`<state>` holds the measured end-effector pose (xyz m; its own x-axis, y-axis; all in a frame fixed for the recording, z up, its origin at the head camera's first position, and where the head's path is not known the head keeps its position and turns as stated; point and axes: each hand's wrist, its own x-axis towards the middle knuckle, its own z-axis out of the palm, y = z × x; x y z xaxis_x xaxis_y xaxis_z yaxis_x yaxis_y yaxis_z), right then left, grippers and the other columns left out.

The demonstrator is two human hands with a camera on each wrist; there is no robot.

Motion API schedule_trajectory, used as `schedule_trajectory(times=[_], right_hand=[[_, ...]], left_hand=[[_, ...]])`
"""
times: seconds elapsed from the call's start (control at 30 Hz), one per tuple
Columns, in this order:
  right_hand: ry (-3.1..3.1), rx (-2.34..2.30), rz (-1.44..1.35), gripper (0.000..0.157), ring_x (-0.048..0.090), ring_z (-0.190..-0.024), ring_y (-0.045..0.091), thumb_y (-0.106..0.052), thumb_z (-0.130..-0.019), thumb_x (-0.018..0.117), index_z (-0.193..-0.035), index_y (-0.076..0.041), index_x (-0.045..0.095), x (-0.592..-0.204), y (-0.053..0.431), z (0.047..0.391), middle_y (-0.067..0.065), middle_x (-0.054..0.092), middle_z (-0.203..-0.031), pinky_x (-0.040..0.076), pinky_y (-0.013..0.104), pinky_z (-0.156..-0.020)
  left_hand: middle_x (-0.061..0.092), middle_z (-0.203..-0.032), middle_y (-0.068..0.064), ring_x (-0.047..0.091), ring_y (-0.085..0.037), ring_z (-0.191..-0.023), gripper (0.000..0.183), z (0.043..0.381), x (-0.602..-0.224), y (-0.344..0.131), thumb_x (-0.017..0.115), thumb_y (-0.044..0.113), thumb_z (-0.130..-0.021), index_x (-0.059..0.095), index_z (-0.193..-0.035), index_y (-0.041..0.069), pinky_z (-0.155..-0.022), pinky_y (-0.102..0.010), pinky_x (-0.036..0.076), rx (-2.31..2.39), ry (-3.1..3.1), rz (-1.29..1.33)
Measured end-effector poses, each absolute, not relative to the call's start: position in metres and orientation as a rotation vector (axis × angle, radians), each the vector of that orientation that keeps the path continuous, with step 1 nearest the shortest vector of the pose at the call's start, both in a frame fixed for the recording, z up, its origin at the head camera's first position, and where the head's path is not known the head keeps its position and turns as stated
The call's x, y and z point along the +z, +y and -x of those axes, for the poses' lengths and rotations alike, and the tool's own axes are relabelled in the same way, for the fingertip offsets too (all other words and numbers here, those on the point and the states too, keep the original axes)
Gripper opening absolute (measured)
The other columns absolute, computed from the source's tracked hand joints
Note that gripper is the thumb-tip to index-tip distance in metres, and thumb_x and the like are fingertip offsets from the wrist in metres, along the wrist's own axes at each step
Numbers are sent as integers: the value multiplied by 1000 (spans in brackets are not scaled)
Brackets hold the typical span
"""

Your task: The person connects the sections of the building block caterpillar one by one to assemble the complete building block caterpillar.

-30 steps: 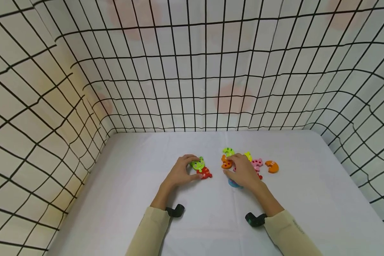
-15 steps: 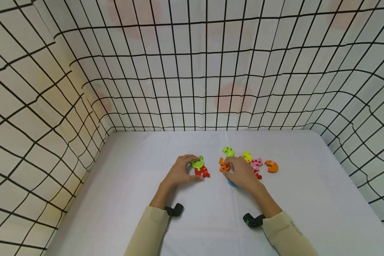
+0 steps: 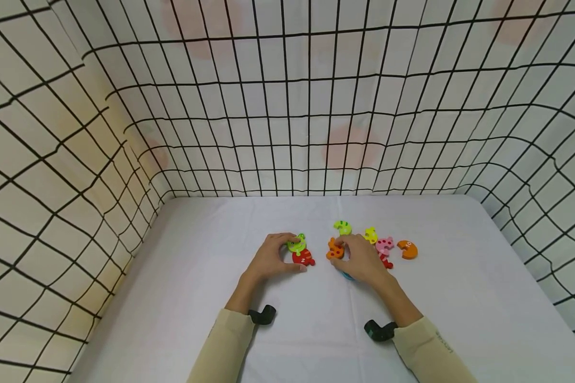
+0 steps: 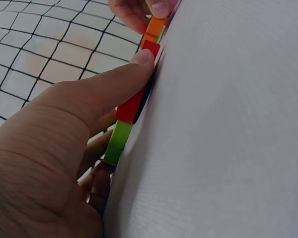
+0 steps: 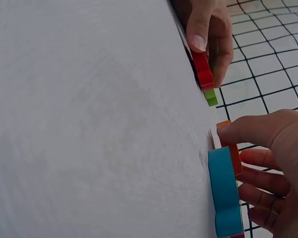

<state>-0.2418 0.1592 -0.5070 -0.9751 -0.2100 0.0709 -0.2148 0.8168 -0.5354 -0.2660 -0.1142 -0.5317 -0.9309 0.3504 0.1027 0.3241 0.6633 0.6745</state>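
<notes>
In the head view my left hand [image 3: 272, 257] holds a green caterpillar-face puzzle piece [image 3: 297, 245] and a red striped piece marked 2 [image 3: 303, 258], which fit against each other flat on the table. The left wrist view shows its thumb pressed on the edge of the red piece [image 4: 130, 105], with fingers behind the green piece [image 4: 118, 142]. My right hand [image 3: 364, 259] pinches an orange spotted piece [image 3: 335, 249] between thumb and fingers, a short gap right of the red one. Partly under that hand lies a blue piece [image 5: 224, 191].
Around the right hand lie a light green piece [image 3: 342, 227], a yellow piece [image 3: 371, 235], a pink spotted piece [image 3: 385, 245], a red piece [image 3: 386, 261] and an orange piece marked 10 [image 3: 407, 249]. Black wire mesh [image 3: 309, 113] stands behind the white table [image 3: 311, 340].
My right hand has drawn the orange spotted piece slightly left and down, toward the red one. The red piece has shifted a little left against the green piece; the left hand has barely moved.
</notes>
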Motion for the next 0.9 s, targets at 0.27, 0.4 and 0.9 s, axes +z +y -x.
schedule_trajectory(times=[0.27, 0.4, 0.9], right_hand=[[-2932, 1022, -395, 51, 56, -99, 23, -27, -87, 82, -131, -8, 64, -505, 156, 239, 8, 65, -116, 53, 38, -86], [-2929, 1068, -400, 52, 57, -101, 22, -26, -86, 83, -132, -10, 64, -503, 153, 237, 6, 65, -117, 53, 36, -86], [-3002, 1088, -457, 65, 54, -92, 17, -30, -83, 86, -140, -11, 60, -501, 135, 232, 1, 60, -99, 52, 28, -77]], left_hand=[[60, -146, 9, 46, -19, -139, 69, 266, -534, -115, 93, 50, -70, 68, -131, 29, -117, -46, 41, 1166, 2828, -576], [60, -146, 10, 46, -19, -139, 69, 267, -533, -115, 93, 49, -70, 68, -131, 29, -117, -46, 41, 1170, 2819, -559], [60, -147, 8, 46, -20, -139, 69, 267, -532, -117, 92, 48, -71, 68, -132, 29, -116, -48, 41, 1163, 2815, -568]])
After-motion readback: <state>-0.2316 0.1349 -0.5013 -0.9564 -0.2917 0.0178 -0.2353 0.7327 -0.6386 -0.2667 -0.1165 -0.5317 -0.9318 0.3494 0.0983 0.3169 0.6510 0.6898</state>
